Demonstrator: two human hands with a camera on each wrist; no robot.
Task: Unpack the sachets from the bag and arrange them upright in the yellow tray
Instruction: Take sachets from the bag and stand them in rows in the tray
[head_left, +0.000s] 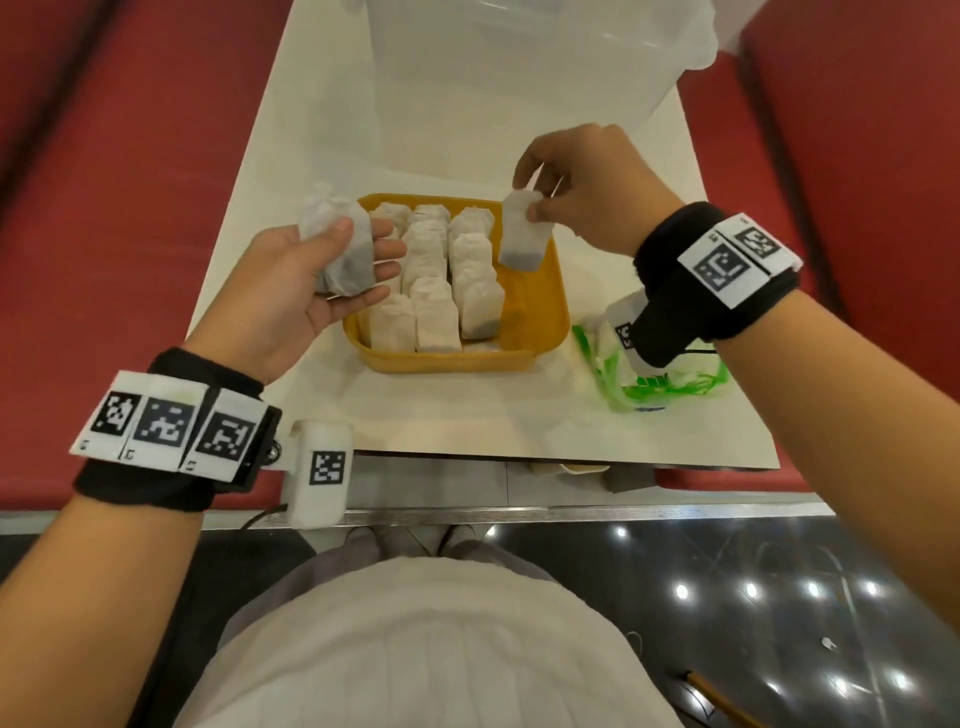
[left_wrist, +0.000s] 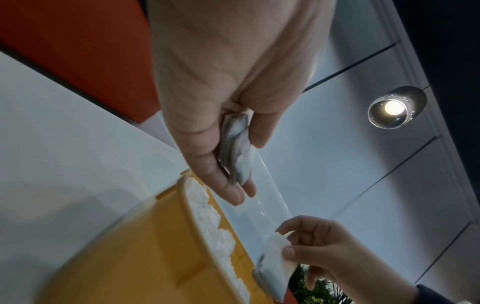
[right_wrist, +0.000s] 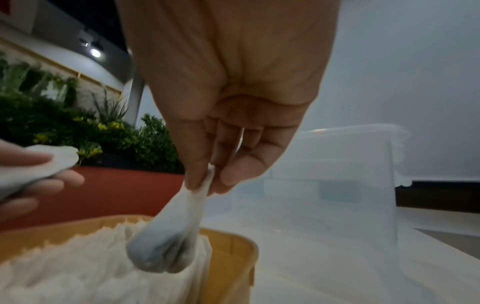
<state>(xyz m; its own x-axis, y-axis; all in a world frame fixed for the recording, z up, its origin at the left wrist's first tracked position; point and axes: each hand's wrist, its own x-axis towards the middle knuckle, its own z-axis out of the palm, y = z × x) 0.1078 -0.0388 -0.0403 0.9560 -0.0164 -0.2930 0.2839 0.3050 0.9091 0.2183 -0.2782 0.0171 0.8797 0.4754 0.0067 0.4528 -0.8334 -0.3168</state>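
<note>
Sachets (head_left: 436, 280) already stand upright in three rows across the left and middle of the yellow tray (head_left: 545, 291), roughly a dozen by my count, though the ones behind my left hand are hidden. The tray sits at the centre of the table (head_left: 441, 415), and its strip along the 3 o'clock side is bare.

My right hand (head_left: 587, 187) pinches one sachet (head_left: 524, 234) by its top edge between thumb and fingertips, so it hangs upright over the tray's 1 o'clock corner, just beside the third row and not yet set down. My left hand (head_left: 301, 280) lies palm up at the tray's 9 o'clock edge, thumb pressed over a small bunch of sachets (head_left: 340, 249) resting on my fingers; I cannot tell how many.

The green-printed bag (head_left: 649, 374) lies crumpled on the table at 4 o'clock from the tray, partly under my right wrist. It looks flat, and I cannot see whether anything remains inside.

I judge the job well past halfway: left to place are the hanging sachet, the bunch in my left hand, and whatever the bag holds.
</note>
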